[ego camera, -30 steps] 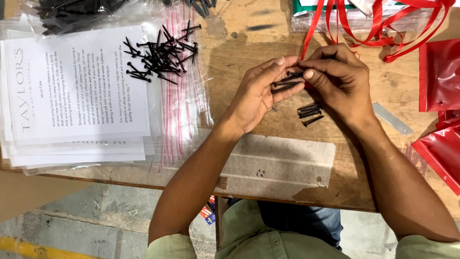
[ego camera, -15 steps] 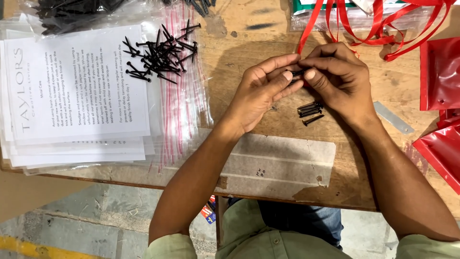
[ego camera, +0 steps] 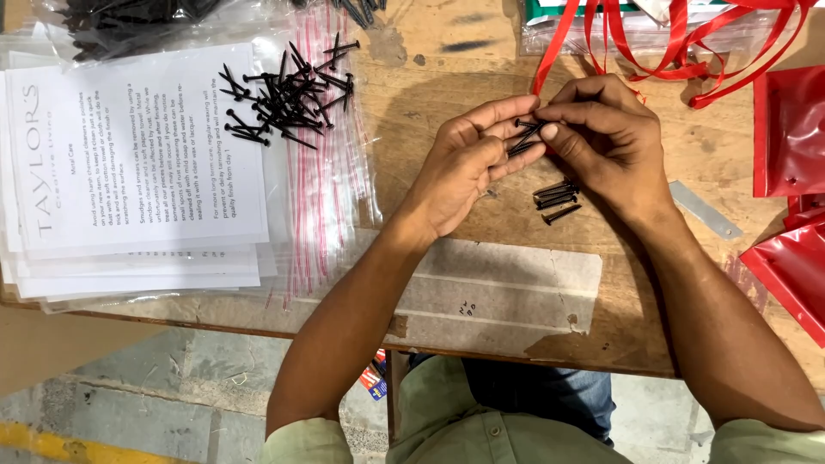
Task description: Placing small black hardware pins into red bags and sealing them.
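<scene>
My left hand (ego camera: 468, 163) and my right hand (ego camera: 601, 137) meet above a wooden table (ego camera: 412, 86). Between their fingertips they pinch a few black screws (ego camera: 526, 137), held side by side. Just below the hands, a small group of black screws (ego camera: 557, 198) lies on the wood. A loose pile of the same screws (ego camera: 284, 94) rests on the stack of clear zip bags (ego camera: 322, 180) to the left.
Printed white sheets (ego camera: 137, 155) lie stacked at the left. A bag of black screws (ego camera: 129, 21) sits at the top left. Red ribbon (ego camera: 679, 43) loops at the top right, with red boxes (ego camera: 791, 137) at the right edge. A metal strip (ego camera: 705, 210) lies beside my right wrist.
My fingers have shifted slightly around the screws, bringing them together at the fingertips. The hands stay in the same place.
</scene>
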